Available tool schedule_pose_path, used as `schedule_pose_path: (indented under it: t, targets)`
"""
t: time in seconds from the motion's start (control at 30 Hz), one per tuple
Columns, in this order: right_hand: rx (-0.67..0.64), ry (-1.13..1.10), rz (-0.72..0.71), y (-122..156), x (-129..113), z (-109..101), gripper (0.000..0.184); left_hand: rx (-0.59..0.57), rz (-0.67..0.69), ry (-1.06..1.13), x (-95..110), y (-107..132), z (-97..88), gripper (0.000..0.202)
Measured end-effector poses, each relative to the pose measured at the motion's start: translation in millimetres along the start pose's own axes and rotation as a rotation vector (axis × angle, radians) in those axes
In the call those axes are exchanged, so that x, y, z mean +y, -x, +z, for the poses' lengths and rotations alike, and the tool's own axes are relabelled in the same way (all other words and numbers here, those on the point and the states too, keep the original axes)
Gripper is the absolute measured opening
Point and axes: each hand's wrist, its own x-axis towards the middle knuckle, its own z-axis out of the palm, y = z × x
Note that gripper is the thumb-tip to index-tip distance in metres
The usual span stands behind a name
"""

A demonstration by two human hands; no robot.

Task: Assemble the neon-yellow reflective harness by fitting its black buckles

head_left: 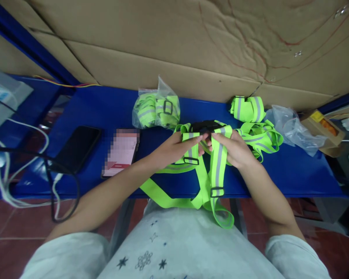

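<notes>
Green straps (218, 164) with two buckles (217, 188) in the grip of two hands (174, 149) (234, 150), beside two phones (75, 149) (123, 150)

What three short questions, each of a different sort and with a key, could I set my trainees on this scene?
1. Multiple choice: what do the left hand and right hand hold?
A) a white cable
B) a green reflective strap
C) a cardboard box

2. True or false: the plastic bag on the blue table has coiled straps inside.

3. Short answer: which lies nearer that bag, the lit-screen phone or the flat black device?

Key: 1 B; 2 true; 3 the lit-screen phone.
</notes>
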Motion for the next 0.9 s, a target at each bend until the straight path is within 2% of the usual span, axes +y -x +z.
schedule_pose_path:
  t: [0.13,0.23,0.3,0.33,0.43,0.5,0.57,0.63,0.7,0.77,0.83,0.9]
  targets:
    - [0.023,0.277,-0.149,1.7,2.2,-2.7,0.046,0.017,-0.104,-0.093,-1.9,3.4,0.0,0.061]
    - [0.074,0.380,-0.211,1.8,4.9,-3.7,0.051,-0.011,-0.097,-0.106,-6.7,3.6,0.6,0.056]
    - [0.083,0.346,-0.218,2.0,4.4,-2.9,0.049,-0.033,-0.062,-0.046,-7.2,2.9,0.1,0.057]
    - [0.081,0.297,-0.215,2.3,3.2,-2.2,0.048,-0.025,-0.051,0.000,-6.1,2.7,-0.4,0.067]
    - [0.025,0.125,-0.165,4.1,-2.3,0.8,0.041,0.121,-0.020,0.133,0.5,3.0,-1.8,0.093]
    - [-0.027,0.073,-0.122,5.6,-5.6,2.2,0.038,0.213,0.023,0.169,4.0,3.6,-2.0,0.086]
    - [-0.060,0.062,-0.089,6.9,-6.6,2.5,0.039,0.249,0.052,0.181,4.7,3.7,-1.4,0.075]
    - [-0.054,0.055,-0.086,7.6,-4.9,1.9,0.040,0.266,0.050,0.206,3.3,2.9,-0.6,0.075]
    - [-0.009,0.053,-0.121,7.7,-1.5,0.9,0.038,0.235,0.040,0.229,1.5,1.7,0.0,0.073]
    - [0.017,0.044,-0.144,7.7,1.8,0.4,0.037,0.141,0.019,0.209,0.5,0.9,0.6,0.055]
    - [-0.009,0.028,-0.122,7.7,4.2,0.8,0.037,0.053,-0.022,0.130,0.3,1.0,1.6,0.041]
    - [-0.031,0.015,-0.079,8.0,5.6,2.1,0.041,0.029,-0.037,0.014,0.2,2.1,3.0,0.040]
